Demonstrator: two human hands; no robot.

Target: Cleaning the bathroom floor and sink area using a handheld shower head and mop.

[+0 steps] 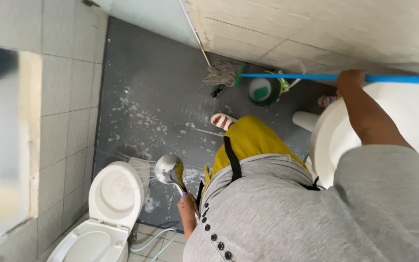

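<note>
**Chrome shower head sprays the toilet while a mop reaches over wet floor**

Chrome catches the light nearest the body: one shower head, gripped by its handle in the left hand, fingers clenched around it. It is tilted toward the open toilet, and thin jets of water fan out onto the bowl's rim, so the hold looks chosen to aim the spray there. One pale hose loops on the tiles below the hand.

One foot in a striped sandal stands on the dark grey floor, which is wet and dotted with white foam.

One white sink sits just under the right arm. The right hand is closed around one blue mop handle, held nearly level so the mop head rests far out on the floor by the wall.

Farthest off, beside the mop head, stands one green bucket, with one small dark bottle lying near it. Behind the sink's pedestal, one more small container shows only in part; I cannot tell what it is.
</note>
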